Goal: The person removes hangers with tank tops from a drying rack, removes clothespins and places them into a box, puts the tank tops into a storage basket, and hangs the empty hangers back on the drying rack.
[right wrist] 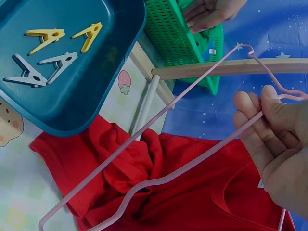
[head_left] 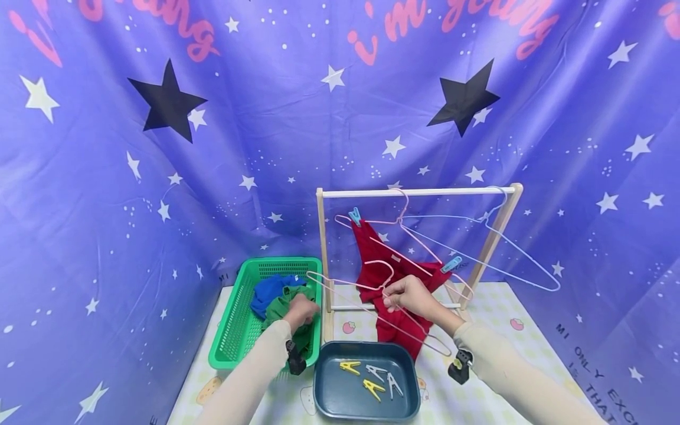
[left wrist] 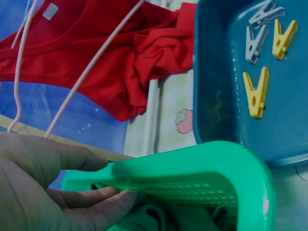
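A pink wire hanger is pinched near its neck between the thumb and fingers of my right hand, in front of the rack. My left hand reaches into the green basket at its right side, close over a green cloth garment. In the left wrist view its thumb and fingers are apart, fingertips right at the garment. A blue garment lies beside it. Behind the held hanger, a red tank top hangs from a second pink hanger, clipped by blue clothespins.
The wooden rack stands at the back with a blue hanger on its white bar. In front is a dark blue tray holding yellow clothespins and grey clothespins. The basket stands left of the tray.
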Tool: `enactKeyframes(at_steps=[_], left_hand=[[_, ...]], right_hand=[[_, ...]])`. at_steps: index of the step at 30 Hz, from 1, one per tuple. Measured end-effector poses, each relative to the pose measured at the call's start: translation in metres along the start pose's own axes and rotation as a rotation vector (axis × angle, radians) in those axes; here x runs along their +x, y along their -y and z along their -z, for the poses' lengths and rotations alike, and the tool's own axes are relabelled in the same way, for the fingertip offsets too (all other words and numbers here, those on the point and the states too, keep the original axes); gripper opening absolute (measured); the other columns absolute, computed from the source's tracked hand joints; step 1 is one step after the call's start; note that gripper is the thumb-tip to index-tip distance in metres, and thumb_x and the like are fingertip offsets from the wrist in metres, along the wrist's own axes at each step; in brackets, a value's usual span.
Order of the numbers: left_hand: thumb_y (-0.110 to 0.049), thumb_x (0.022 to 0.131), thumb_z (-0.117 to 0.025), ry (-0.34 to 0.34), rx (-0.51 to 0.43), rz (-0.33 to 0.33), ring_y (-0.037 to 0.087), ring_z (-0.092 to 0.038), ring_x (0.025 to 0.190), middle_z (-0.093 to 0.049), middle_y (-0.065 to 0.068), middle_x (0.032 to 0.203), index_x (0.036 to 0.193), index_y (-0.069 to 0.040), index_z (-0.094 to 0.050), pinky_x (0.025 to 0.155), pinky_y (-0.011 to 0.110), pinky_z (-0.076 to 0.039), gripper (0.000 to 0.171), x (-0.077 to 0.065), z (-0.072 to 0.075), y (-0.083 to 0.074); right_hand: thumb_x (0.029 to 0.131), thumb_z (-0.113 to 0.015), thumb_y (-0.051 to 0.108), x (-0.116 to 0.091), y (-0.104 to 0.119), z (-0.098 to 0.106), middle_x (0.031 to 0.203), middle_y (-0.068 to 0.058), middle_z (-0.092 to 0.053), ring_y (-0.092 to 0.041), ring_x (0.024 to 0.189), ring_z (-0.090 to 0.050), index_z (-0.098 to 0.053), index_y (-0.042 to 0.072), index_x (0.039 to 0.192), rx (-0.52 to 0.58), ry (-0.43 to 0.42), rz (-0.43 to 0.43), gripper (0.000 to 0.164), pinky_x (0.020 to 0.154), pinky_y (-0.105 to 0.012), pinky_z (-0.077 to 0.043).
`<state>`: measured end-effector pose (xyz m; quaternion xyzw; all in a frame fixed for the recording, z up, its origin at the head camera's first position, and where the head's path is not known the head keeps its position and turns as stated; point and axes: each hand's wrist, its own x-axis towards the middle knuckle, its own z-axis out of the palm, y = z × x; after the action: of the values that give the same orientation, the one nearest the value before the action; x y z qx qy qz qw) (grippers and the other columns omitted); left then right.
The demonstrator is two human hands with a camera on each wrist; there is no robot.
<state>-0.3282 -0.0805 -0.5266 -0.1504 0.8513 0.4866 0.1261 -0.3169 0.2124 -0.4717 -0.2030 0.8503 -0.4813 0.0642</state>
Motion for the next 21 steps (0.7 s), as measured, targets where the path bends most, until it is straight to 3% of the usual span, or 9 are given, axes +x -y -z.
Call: enactKeyframes(at_steps=[5, 7, 11, 18, 21], left_hand=[[0.001, 0.087, -0.071, -0.024, 0.017, 0.030, 0.014, -0.044, 0.050, -0.039, -0.003, 0.051, 0.078, -0.004, -0.057, 0.053, 0.029, -0.040, 0.018, 0.001, -0.004, 0.002], [-0.001, 0.085, -0.075, -0.032, 0.013, 0.028, 0.017, -0.054, 0.053, -0.050, 0.002, 0.057, 0.085, 0.001, -0.064, 0.058, 0.032, -0.050, 0.012, 0.003, -0.004, 0.004], [-0.002, 0.082, -0.078, -0.013, -0.011, 0.025, 0.027, -0.070, 0.067, -0.067, 0.016, 0.078, 0.100, 0.009, -0.068, 0.069, 0.040, -0.061, 0.023, 0.010, -0.003, 0.007], [0.001, 0.082, -0.076, 0.052, -0.055, 0.028, 0.025, -0.071, 0.064, -0.070, 0.022, 0.087, 0.104, 0.013, -0.070, 0.066, 0.037, -0.063, 0.026, 0.022, 0.000, 0.012], [0.002, 0.081, -0.075, 0.057, -0.044, 0.013, 0.025, -0.069, 0.060, -0.069, 0.021, 0.082, 0.094, 0.010, -0.070, 0.064, 0.038, -0.063, 0.017, 0.021, 0.000, 0.009]], right_hand=[[0.088, -0.068, -0.012, 0.002, -0.001, -0.001, 0.084, -0.031, -0.073, -0.040, 0.069, -0.073, -0.072, -0.018, 0.096, -0.001, -0.002, 0.012, 0.011, 0.065, -0.042, -0.063], [0.088, -0.070, -0.011, 0.004, -0.002, -0.001, 0.084, -0.030, -0.073, -0.039, 0.069, -0.074, -0.073, -0.016, 0.096, -0.001, -0.003, 0.011, 0.010, 0.065, -0.040, -0.063], [0.087, -0.072, -0.007, 0.006, 0.000, -0.002, 0.083, -0.025, -0.075, -0.029, 0.067, -0.075, -0.075, -0.014, 0.096, 0.013, -0.003, 0.013, 0.011, 0.063, -0.034, -0.062], [0.087, -0.074, -0.005, 0.011, 0.003, -0.002, 0.082, -0.021, -0.076, -0.020, 0.065, -0.075, -0.076, -0.012, 0.096, 0.026, 0.001, 0.022, 0.012, 0.062, -0.028, -0.061], [0.087, -0.073, -0.005, 0.014, 0.003, -0.001, 0.082, -0.023, -0.076, -0.024, 0.066, -0.075, -0.075, -0.012, 0.096, 0.037, 0.003, 0.010, 0.012, 0.064, -0.029, -0.062]])
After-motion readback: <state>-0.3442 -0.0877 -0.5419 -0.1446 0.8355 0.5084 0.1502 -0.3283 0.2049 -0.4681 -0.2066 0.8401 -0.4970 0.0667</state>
